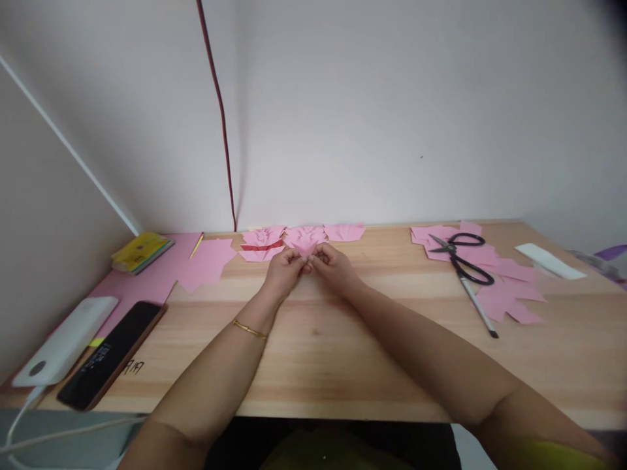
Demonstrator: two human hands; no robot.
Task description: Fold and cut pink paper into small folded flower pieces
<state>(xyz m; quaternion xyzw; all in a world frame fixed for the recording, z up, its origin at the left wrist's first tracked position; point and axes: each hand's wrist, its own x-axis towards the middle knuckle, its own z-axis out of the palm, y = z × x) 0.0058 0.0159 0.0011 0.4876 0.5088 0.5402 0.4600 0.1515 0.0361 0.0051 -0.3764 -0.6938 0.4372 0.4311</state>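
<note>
A folded pink paper piece [307, 245] sits near the back of a light wooden counter [313, 352], roughly mid-width, its pleats fanning away from the person. Both bare hands meet at its near end: the left hand [287, 266] and right hand [336, 264] each pinch it, thumbs and fingertips closed on the paper and almost touching one another. A gold bracelet [249, 329] circles the left forearm.

Just behind and beside the hands, more pleated pink pieces [344, 232] line the counter's back edge; a dark red strip [262, 247] crosses those on the left.

Farther right, black-handled scissors [451, 249] lie partly on scattered pink cutouts [509, 307], with a white pen [480, 309] beneath their handles and a white strip [551, 261] beyond.

Far left, a yellow-covered pad [142, 252] rests on large pink paper [147, 284], near a yellow pencil [196, 246]. Closer in lie a black phone [112, 356] and a white, cabled device [68, 339].

A red-and-black cord [220, 111] hangs down the pale wall [372, 111].
</note>
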